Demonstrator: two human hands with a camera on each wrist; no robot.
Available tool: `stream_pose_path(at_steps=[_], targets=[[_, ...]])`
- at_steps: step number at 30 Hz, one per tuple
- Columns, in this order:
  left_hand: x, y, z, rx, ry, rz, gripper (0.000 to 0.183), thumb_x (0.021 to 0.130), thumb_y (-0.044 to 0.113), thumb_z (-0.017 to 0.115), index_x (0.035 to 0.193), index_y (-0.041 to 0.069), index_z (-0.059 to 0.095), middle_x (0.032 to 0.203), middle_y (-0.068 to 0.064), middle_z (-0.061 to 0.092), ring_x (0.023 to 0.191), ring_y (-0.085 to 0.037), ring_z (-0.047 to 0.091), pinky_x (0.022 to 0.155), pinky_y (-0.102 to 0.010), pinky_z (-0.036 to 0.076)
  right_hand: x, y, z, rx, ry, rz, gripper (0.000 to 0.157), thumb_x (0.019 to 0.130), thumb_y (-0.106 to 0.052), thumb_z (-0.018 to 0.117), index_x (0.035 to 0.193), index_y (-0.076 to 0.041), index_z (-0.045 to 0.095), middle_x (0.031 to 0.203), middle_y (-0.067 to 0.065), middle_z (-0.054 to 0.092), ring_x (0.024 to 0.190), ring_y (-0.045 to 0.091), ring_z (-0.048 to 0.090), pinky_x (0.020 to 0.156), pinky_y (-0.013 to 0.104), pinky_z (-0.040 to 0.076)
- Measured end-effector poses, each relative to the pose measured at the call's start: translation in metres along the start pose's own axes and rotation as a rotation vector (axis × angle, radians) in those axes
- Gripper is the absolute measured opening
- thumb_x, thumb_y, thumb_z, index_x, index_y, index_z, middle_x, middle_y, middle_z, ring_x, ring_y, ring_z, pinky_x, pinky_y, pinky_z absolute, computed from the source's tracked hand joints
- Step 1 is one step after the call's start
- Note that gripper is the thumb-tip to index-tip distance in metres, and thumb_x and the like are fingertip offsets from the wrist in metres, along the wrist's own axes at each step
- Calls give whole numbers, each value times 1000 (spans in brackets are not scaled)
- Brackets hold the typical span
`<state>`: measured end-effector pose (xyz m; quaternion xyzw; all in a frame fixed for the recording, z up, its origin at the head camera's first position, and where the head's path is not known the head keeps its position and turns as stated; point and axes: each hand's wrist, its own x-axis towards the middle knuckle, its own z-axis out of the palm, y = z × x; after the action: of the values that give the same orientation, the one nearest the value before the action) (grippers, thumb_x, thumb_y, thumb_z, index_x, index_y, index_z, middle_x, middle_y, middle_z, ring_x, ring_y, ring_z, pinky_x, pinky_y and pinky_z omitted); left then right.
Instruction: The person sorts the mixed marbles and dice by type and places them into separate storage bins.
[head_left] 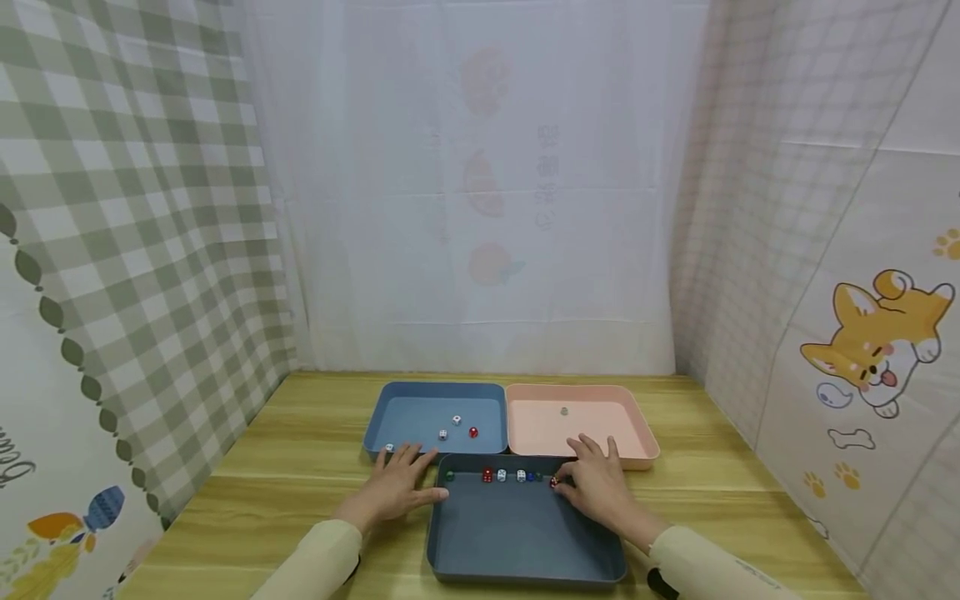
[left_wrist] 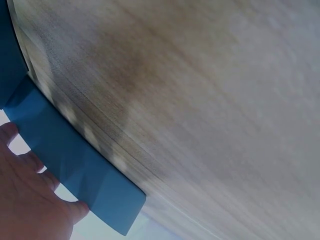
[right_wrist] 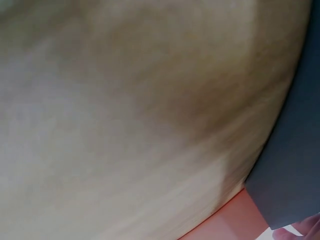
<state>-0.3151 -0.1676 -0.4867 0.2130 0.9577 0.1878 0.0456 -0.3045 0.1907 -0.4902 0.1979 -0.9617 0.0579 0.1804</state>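
Observation:
In the head view, my right hand [head_left: 596, 487] reaches over the right side of the dark grey tray [head_left: 525, 533], its thumb and a finger pinching a red die [head_left: 553, 482]. A row of dice runs along that tray's far side: a green die [head_left: 450, 476], a red one, white ones, a blue die [head_left: 531, 477] and another green. My left hand [head_left: 392, 490] lies with spread fingers at the near rim of the blue tray [head_left: 420, 400], close to a white die [head_left: 389, 448]. The left wrist view has its fingers along the blue tray's wall [left_wrist: 75, 155].
White dice [head_left: 457, 420] and a red die [head_left: 473, 432] lie in the blue tray. Beside it, a pink tray [head_left: 637, 417] holds one pale die [head_left: 564, 411]. All trays stand on a wood-grain table [head_left: 705, 500], with curtains [head_left: 480, 167] behind and at both sides.

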Motion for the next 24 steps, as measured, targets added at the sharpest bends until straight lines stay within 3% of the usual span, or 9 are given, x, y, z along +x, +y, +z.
stream_pose_path(at_steps=[12, 24], targets=[[-1, 3, -1, 5, 0, -10, 84, 90, 66, 56, 153, 12, 41, 155, -21, 33, 145, -45, 23, 112, -69, 7, 3, -3, 3, -14, -10, -23, 16, 74, -34, 87, 80, -21, 80, 129, 18, 62, 130, 42, 47, 104, 76, 21], [0, 3, -2, 8, -9, -20, 83, 91, 65, 55, 154, 14, 40, 156, -21, 32, 145, -45, 21, 113, -69, 6, 10, -12, -4, 88, 18, -41, 15, 76, -34, 87, 81, -22, 80, 133, 17, 60, 132, 42, 45, 107, 74, 17]])
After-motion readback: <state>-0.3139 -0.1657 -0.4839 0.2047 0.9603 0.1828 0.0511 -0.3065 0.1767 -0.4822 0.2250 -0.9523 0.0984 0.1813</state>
